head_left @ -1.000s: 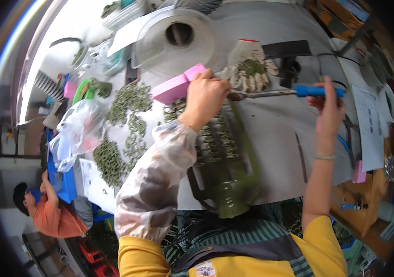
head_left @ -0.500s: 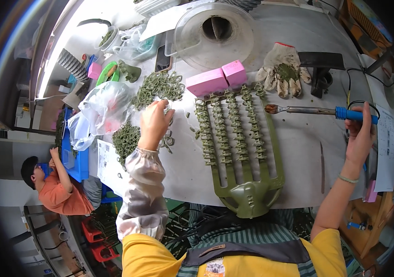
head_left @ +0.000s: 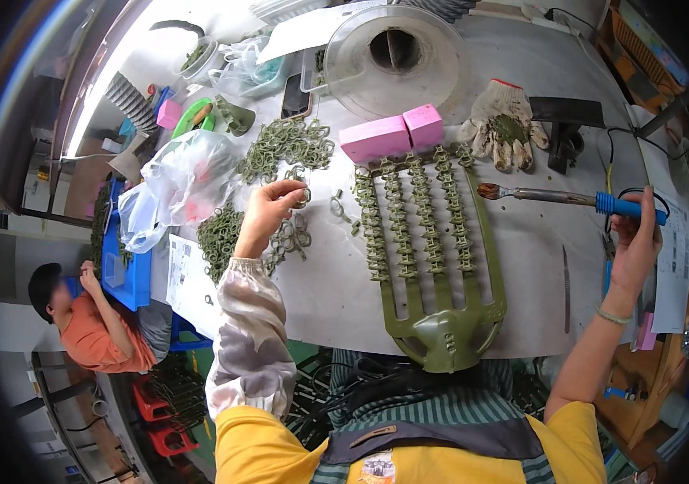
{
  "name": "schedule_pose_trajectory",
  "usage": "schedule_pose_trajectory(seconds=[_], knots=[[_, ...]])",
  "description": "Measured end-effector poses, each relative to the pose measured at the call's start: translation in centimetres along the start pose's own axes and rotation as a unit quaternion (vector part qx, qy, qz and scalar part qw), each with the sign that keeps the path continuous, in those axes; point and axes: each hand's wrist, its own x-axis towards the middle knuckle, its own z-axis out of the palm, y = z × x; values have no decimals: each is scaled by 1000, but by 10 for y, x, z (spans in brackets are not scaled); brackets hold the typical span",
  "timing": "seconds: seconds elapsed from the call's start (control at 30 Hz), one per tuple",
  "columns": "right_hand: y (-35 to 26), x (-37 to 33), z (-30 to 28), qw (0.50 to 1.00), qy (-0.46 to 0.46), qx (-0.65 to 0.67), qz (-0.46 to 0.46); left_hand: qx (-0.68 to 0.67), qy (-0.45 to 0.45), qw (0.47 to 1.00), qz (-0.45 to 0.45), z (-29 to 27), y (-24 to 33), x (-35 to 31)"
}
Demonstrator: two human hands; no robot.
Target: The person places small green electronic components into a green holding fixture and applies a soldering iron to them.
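My left hand (head_left: 264,216) is closed in a pinch on a small green ring-shaped piece (head_left: 302,198). Loose green pieces lie in a pile (head_left: 286,152) just beyond it, and another pile (head_left: 220,240) sits by the wrist. My right hand (head_left: 636,242) grips a soldering iron (head_left: 542,195) by its blue handle; its brown, blackened tip points left, near the rack's far right side. Between my hands lies a green slatted rack (head_left: 446,327), its bars carrying rows of small green pieces (head_left: 402,219). The rack's far end rests against two pink blocks (head_left: 374,139).
A stained glove (head_left: 504,127) and a black stand (head_left: 564,121) are at the far right. Behind the pink blocks stands a round clear hood (head_left: 336,60). A plastic bag (head_left: 191,177), a phone (head_left: 297,95) and a thin metal tool (head_left: 567,286) lie about. A person in orange (head_left: 106,331) sits at left.
My left hand has come away from the pile with a green ring-shaped piece pinched in its fingers. The soldering iron stays in my right hand. The whole view has shifted slightly.
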Motion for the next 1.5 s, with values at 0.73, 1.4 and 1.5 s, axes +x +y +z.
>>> schedule_pose_trajectory(seconds=[0.73,1.4,1.5], knots=[[-8,-2,-6,1000,8,-4,-5,182,43,967,175,71,9,-11],[18,8,22,999,-2,12,33,289,20,807,514,197,133,15],[24,11,23,999,-4,18,38,310,5,792,526,205,134,22]])
